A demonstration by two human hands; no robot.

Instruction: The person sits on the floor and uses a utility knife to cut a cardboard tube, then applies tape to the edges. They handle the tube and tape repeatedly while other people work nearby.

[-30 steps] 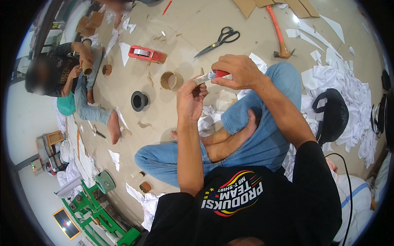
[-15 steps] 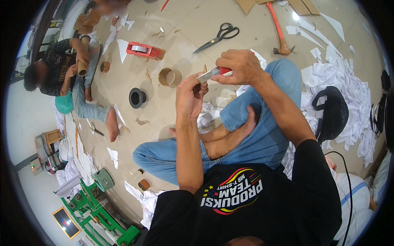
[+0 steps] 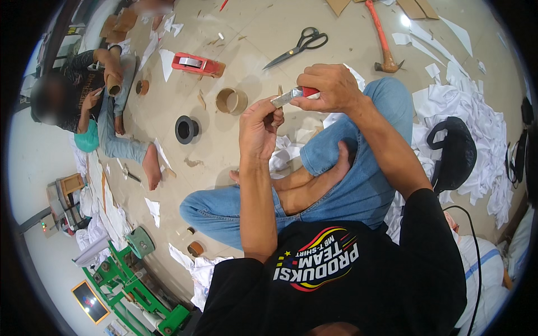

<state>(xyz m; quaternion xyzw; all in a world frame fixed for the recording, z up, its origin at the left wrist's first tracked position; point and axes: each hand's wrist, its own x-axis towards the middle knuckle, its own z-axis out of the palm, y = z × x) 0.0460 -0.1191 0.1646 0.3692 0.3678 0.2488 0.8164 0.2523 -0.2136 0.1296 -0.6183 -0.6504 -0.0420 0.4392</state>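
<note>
Between the two raised hands sits a red-handled utility knife [image 3: 294, 95]: the right hand [image 3: 330, 87] closes around its handle for control, while the left hand [image 3: 259, 127], just below, pinches something small at the blade tip.

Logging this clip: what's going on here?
A person sits cross-legged on the floor. The right hand grips a red-handled utility knife, its blade tip meeting the raised left hand. Whether that hand pinches anything is unclear. Scissors, a hammer and a cardboard ring lie beyond.
</note>
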